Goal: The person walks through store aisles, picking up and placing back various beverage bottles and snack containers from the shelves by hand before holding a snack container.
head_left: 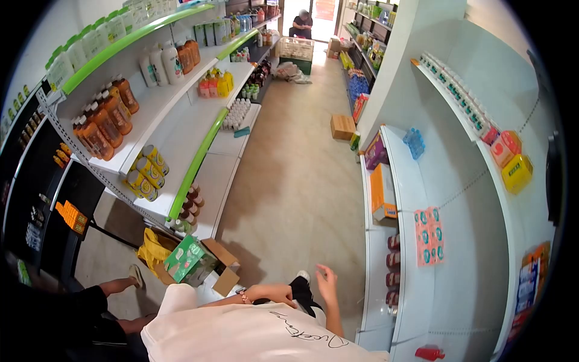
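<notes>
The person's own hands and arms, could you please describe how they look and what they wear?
The left hand and right hand wear no gloves, and no sleeves reach them. A reddish bracelet circles the left wrist; the pale shirt has dark cursive lettering.

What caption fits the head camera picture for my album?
A long shop aisle, stocked shelves, an open cardboard box and one raised right hand.
</notes>
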Tool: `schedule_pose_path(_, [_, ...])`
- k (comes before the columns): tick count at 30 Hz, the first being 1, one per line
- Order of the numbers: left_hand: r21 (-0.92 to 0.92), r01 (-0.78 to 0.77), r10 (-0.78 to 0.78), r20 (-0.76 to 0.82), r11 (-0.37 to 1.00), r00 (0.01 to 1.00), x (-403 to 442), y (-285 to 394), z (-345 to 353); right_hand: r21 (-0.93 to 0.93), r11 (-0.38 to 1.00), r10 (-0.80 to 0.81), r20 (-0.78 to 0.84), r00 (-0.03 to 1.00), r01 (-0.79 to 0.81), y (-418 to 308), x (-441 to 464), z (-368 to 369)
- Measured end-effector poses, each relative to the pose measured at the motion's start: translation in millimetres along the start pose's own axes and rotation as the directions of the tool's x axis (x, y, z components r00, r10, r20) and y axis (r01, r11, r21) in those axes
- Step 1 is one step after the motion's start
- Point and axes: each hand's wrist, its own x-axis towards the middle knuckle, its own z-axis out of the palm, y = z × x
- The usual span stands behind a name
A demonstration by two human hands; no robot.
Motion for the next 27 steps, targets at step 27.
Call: schedule_pose_path(27, [0.023,0.283,-0.260,-0.334,0.959,0.906,198,-18,-337,0.244,0.970,-0.110,0.429,0.896,0.003,-20,485,-34])
